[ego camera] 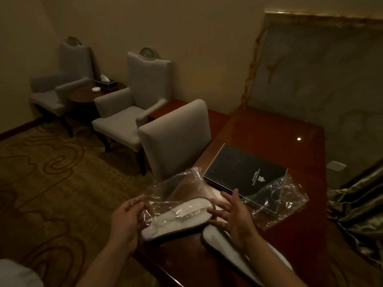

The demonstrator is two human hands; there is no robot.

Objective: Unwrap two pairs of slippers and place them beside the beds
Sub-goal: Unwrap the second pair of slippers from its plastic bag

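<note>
A white slipper pair with grey trim (pixel 176 220) lies on the near corner of the red-brown desk (pixel 290 235), partly inside a clear plastic wrapper (pixel 182 183). My left hand (pixel 126 220) pinches the wrapper's left end. My right hand (pixel 234 214) hovers with fingers spread over the slipper's toe end, holding nothing. A second white slipper pair (pixel 219 243) lies unwrapped under my right forearm. An empty clear wrapper (pixel 279 199) lies crumpled to the right, partly over a black folder.
A black folder (pixel 244 172) lies on the desk behind the slippers. A grey chair (pixel 176 139) stands against the desk's left edge. Two grey armchairs (pixel 124 119) and a round side table (pixel 87 94) with a tissue box stand beyond. Patterned carpet covers the floor at left; a curtain (pixel 356 214) hangs at right.
</note>
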